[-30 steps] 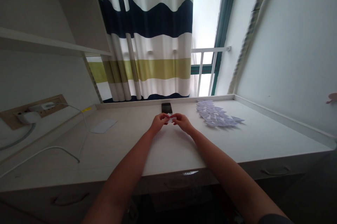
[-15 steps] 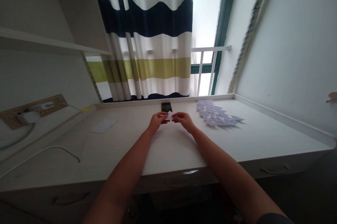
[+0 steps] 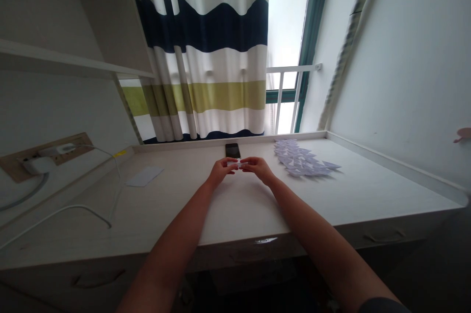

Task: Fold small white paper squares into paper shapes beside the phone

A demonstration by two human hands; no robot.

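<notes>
Between my hands is a small piece of folded white paper (image 3: 238,162), seen nearly edge-on as a thin strip. My left hand (image 3: 221,170) pinches its left end, and my right hand (image 3: 257,168) pinches the right end. Fingers cover much of the paper, so its full shape is hidden. Just beyond my fingertips a dark phone (image 3: 232,150) lies on the white desk (image 3: 243,210). Off to the right spreads a pile of many folded white paper pieces (image 3: 303,160) with pointed tips.
Flat white sheets (image 3: 144,176) lie on the desk's left side. Chargers are plugged into a wall socket strip (image 3: 47,153), and a white cable (image 3: 81,205) loops over the desk there. A raised ledge edges the back, before a striped curtain (image 3: 209,63).
The paper has tilted from showing a pointed, triangular face to showing a thin edge. My fingers have shifted slightly around it; the pile, phone and sheets stay in place.
</notes>
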